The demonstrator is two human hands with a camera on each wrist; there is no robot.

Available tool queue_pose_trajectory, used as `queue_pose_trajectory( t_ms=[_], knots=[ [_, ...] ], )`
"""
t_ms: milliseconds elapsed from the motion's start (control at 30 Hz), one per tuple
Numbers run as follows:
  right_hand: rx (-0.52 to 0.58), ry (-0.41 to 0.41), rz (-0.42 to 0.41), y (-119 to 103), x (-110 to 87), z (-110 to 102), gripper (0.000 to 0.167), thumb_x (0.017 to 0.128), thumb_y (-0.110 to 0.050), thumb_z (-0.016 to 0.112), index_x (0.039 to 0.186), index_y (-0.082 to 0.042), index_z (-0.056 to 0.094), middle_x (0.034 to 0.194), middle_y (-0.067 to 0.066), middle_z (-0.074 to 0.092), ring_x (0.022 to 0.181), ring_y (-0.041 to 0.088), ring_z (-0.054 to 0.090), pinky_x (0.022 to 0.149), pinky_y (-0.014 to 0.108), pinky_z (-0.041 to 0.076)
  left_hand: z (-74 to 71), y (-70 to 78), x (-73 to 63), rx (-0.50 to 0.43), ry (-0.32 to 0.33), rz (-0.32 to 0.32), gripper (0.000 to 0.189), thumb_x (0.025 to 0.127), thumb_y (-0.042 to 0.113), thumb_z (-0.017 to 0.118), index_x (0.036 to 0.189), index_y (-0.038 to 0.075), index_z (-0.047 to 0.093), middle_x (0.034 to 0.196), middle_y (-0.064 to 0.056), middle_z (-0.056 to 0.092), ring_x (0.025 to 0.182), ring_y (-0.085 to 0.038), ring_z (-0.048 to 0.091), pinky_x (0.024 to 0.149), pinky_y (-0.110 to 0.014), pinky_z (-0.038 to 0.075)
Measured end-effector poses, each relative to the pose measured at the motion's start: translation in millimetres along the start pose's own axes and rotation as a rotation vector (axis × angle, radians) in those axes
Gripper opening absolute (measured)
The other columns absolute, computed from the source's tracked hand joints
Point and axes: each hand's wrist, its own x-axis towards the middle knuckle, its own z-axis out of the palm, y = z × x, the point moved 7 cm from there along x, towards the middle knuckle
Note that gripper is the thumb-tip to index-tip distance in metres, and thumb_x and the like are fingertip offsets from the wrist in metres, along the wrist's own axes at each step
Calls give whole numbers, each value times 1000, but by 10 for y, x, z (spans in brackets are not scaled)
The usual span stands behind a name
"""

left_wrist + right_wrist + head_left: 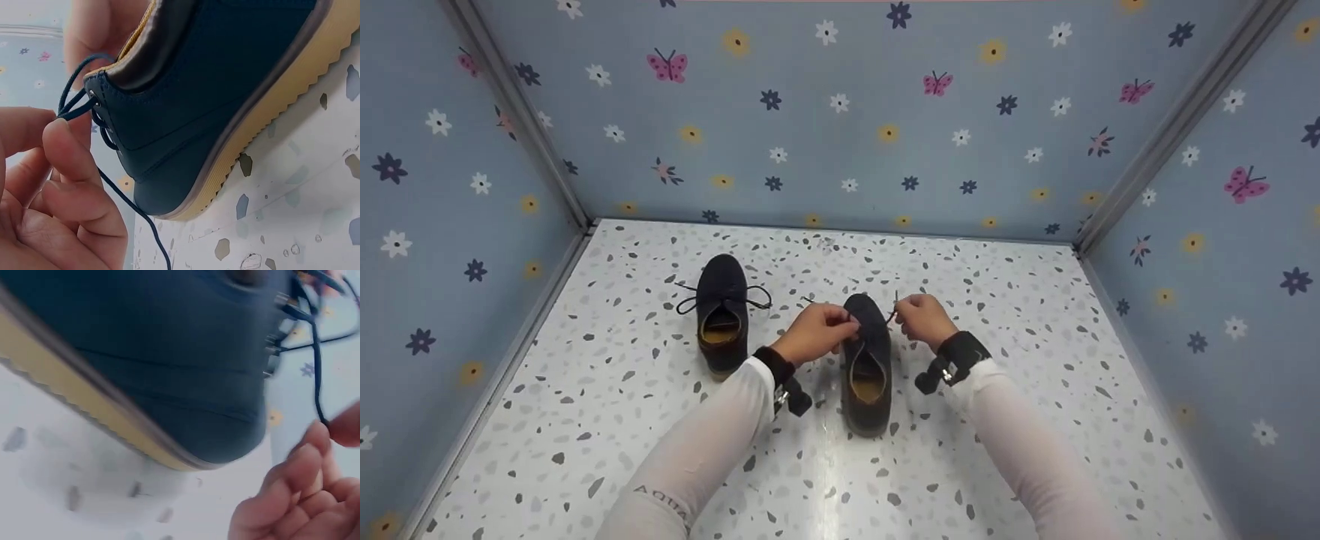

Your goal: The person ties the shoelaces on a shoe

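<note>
A dark blue lace-up shoe (pixel 868 375) with a yellowish sole stands on the floor between the two hands, toe pointing away. My left hand (pixel 819 331) is at its left side; in the left wrist view the thumb and finger pinch a doubled blue shoelace (pixel 76 111) close to the top eyelets. On the other side, my right hand (pixel 924 319) pinches a lace end (pixel 318 382), drawn out from the eyelets, between thumb and forefinger. Further left stands the matching shoe (pixel 721 315), its lace tied with a loop on each side.
The speckled white floor (pixel 660 450) is bounded by blue flower-patterned panels (pixel 840 112) at the back and both sides. Grey metal posts (pixel 532 135) join the panels at the corners. Each wrist wears a black strap with a camera (pixel 795 397).
</note>
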Motion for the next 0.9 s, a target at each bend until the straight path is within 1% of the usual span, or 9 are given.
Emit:
queue_pose_trajectory(
  t_ms=[133,200,300,367,500,600,733,800,900],
  knots=[
    [243,25,-36,-124,-21,-188,21,107,-18,41,101,-4,55,89,3,73,75,14,71,65,26,59,-8,-3,2,-10,12,-9,16,100,21,68,96,8,76,86,-4,74,60,-9,56,57,-23,47],
    [370,26,-57,-194,-48,-271,18,110,-20,37,105,-7,48,95,7,77,84,18,76,73,30,63,-7,1,6,-26,17,-5,17,101,21,68,97,7,76,86,-4,72,60,-9,56,58,-24,47],
    [518,36,-84,-289,-90,-384,15,113,-22,33,108,-10,40,94,9,78,88,22,78,80,35,64,4,5,22,-55,20,4,18,101,22,68,99,6,76,88,-5,73,63,-10,58,60,-24,48],
    [587,49,-97,-337,-118,-449,15,114,-23,32,108,-11,39,88,8,76,85,22,77,82,38,64,7,12,29,-83,24,6,19,102,22,67,101,6,76,91,-5,73,67,-13,60,62,-24,49],
    [665,45,-121,-415,-172,-516,19,116,-26,31,103,-13,37,75,3,61,74,20,67,80,39,62,-14,39,35,-156,41,-5,19,104,23,63,102,7,74,101,-6,75,81,-18,65,64,-24,49],
    [696,20,-140,-459,-204,-524,22,116,-26,31,98,-14,35,70,0,48,67,18,54,77,39,58,-38,78,38,-249,48,-3,17,106,20,59,102,8,70,107,-5,74,91,-18,68,74,-30,53],
    [689,-3,-158,-479,-231,-522,23,116,-27,30,96,-15,33,70,-2,38,64,16,43,73,37,53,-63,129,41,-449,32,4,14,108,15,52,102,10,65,104,-3,73,96,-15,69,89,-38,54],
    [674,-8,-164,-472,-237,-524,23,116,-27,31,96,-15,33,70,-3,35,64,15,41,71,35,51,-76,138,42,-565,21,1,18,110,15,48,100,10,62,99,-2,73,96,-16,71,92,-37,55],
    [649,-6,-164,-442,-246,-540,22,116,-28,32,97,-16,33,70,-3,32,63,14,39,69,33,50,-101,141,43,-709,13,-2,25,112,16,43,96,9,60,91,-3,73,94,-17,74,92,-33,57]
  ],
)
